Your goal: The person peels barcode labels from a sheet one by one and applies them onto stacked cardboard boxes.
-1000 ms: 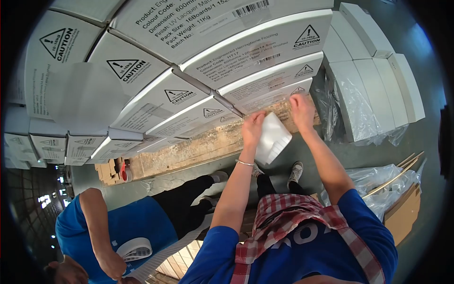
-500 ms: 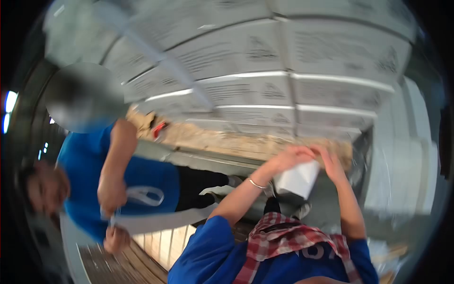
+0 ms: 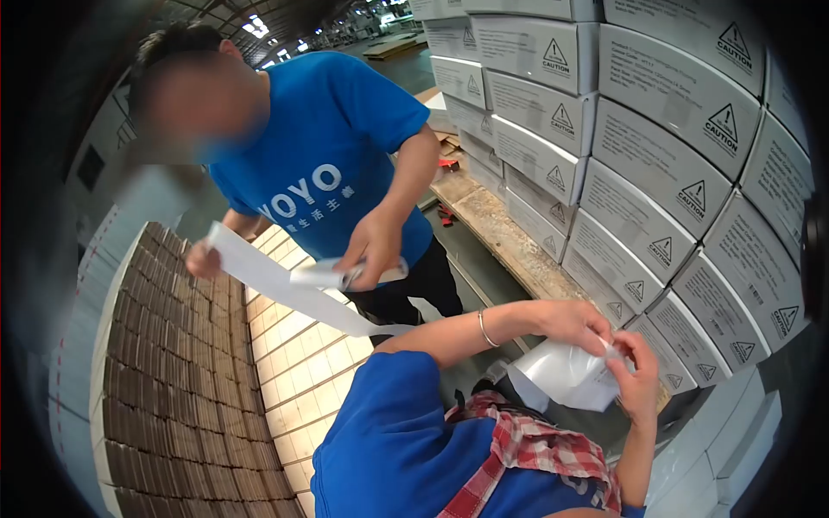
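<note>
I see both hands at the lower right of the frame, close together over a glossy white sheet. The left hand, with a bangle on its wrist, pinches the sheet's upper edge between thumb and fingers. The right hand sits just beside it; I read its fingers as bent and pinching the sheet's upper right corner, their tips near the left hand's. The sheet hangs below the hands, its lower left part just above a checked apron.

At upper left I have a co-worker in a blue shirt, holding a long white strip in one hand and a white roll in the other. The strip slants down to the right.

Boxes with caution marks stand stacked across the upper right, on a wooden pallet whose edge runs down toward the hands. A stack of boards fills the lower left, and pale cartons lie at the lower right edge.
</note>
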